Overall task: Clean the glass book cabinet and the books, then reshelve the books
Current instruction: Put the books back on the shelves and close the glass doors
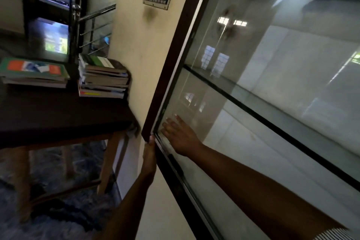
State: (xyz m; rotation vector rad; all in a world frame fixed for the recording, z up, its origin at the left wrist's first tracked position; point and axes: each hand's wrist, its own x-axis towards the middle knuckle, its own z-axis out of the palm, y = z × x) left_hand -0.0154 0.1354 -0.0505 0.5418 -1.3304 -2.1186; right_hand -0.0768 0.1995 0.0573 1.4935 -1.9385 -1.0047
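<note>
Head view, right hand (180, 134) flat, fingers spread on smooth cabinet glass (253, 122), left hand (150, 155) gripping dark frame corner (149, 134).

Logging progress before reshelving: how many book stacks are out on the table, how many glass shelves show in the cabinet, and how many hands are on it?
Book stacks on the table: 2
Glass shelves showing in the cabinet: 1
Hands on the cabinet, left and right: 2
Total: 5
</note>
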